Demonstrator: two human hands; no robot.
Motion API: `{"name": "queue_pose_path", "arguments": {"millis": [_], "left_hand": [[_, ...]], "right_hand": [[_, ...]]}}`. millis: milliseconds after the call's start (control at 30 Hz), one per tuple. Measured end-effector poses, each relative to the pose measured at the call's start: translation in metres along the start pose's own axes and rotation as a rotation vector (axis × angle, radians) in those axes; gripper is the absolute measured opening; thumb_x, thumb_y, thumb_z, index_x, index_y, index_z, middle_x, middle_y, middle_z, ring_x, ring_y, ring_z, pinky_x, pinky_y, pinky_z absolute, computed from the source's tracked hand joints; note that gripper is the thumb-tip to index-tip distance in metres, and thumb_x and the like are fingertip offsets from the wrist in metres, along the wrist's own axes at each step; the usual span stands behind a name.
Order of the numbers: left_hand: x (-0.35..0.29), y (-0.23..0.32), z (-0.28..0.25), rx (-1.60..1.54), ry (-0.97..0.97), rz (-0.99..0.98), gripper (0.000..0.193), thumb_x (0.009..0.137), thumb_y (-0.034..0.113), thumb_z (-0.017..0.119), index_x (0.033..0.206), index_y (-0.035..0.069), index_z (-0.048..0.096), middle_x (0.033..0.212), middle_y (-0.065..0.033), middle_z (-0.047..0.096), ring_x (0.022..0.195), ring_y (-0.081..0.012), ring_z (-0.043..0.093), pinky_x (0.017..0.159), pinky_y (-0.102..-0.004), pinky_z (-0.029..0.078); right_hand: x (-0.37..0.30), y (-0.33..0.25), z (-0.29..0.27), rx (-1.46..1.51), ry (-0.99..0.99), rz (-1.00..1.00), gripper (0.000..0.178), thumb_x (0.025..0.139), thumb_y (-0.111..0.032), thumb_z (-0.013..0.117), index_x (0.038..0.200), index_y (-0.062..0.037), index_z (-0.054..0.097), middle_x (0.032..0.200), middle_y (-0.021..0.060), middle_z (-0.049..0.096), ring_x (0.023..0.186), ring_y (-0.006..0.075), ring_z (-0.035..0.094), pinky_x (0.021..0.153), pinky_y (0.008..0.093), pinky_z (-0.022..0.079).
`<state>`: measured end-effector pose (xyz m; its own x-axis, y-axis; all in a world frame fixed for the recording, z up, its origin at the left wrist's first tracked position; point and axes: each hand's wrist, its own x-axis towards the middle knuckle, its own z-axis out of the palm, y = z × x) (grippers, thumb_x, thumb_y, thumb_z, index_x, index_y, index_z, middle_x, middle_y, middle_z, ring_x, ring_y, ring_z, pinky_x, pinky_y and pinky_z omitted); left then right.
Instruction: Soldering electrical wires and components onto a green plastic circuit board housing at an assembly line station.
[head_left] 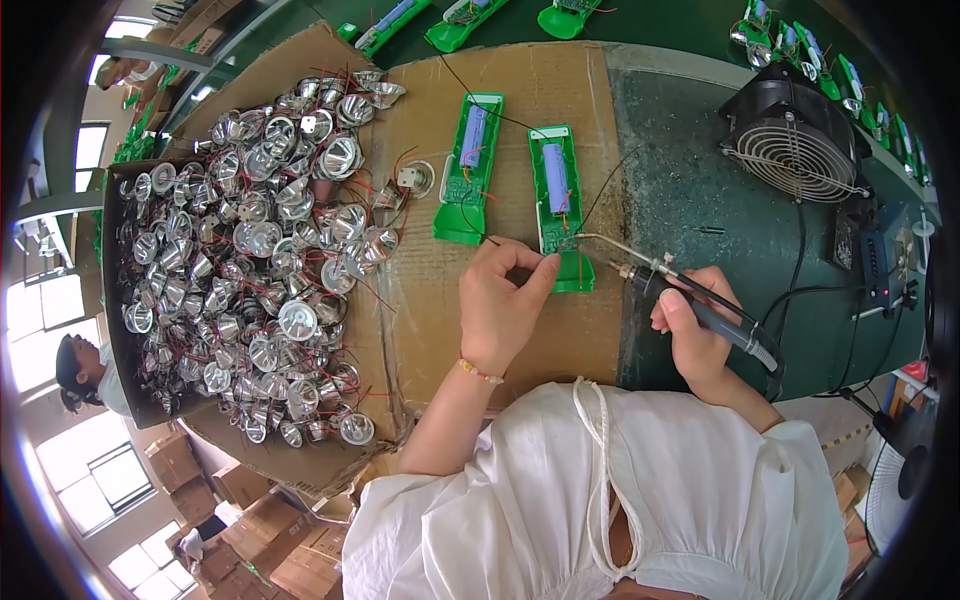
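The green battery tray (561,205) with the blue cylindrical cell seated in it is lying on the cardboard sheet (520,110), its long axis running away from the person, near end closest to the hands. Its small circuit board sits at that near end, and that is where both hands are meeting. The left hand (500,300) is resting just below the tray's near edge, thumb and forefinger pinched together on a thin black wire (610,180) and pressing it down at the board. The right hand (700,335) is wrapped tightly around the dark handle of a soldering iron (690,295), which is coming in from the right; its bent metal tip is pointing left and reaching the board's right side, so the tray lies up and to the left of this hand. The left hand is the nearer one, practically touching the tray.

A second green tray (468,170) with the same blue cell is lying just to the left, roughly parallel, a black wire crossing it. Further left, a heap of shiny silver reflector cups (260,260) with red leads is filling a dark box and spilling onto the cardboard. On the green tabletop (690,170) to the right, a black fan (792,135) is standing well apart, with a blue control box (885,255) beyond it.
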<state>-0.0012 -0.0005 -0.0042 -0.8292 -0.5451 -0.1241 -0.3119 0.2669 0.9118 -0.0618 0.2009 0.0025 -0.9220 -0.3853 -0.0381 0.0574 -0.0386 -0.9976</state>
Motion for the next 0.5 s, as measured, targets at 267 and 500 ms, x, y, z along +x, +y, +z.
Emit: {"name": "queue_pose_path", "arguments": {"millis": [267,500], "left_hand": [[-0.0006,0.0006,-0.0009,0.000,-0.004,-0.017,0.014,0.075,0.011,0.071,0.073,0.001,0.063,0.075,-0.0077,0.058,0.063,-0.0168,0.055,0.058,-0.0281,0.045],[0.0003,0.0021,-0.0008,0.014,-0.009,-0.021,0.014,0.075,0.011,0.071,0.072,0.000,0.063,0.074,-0.0077,0.057,0.062,-0.0163,0.055,0.058,-0.0276,0.045]], "right_hand": [[0.0001,-0.0007,-0.0022,0.037,-0.005,-0.023,0.015,0.085,-0.009,0.062,0.088,0.0011,0.050,0.069,0.0083,0.059,0.059,0.0100,0.056,0.054,0.0237,0.048],[0.0012,0.0012,-0.0018,0.010,-0.014,-0.022,0.014,0.085,-0.007,0.060,0.090,0.0004,0.049,0.067,0.0084,0.058,0.056,0.0104,0.055,0.051,0.0231,0.046]]}}
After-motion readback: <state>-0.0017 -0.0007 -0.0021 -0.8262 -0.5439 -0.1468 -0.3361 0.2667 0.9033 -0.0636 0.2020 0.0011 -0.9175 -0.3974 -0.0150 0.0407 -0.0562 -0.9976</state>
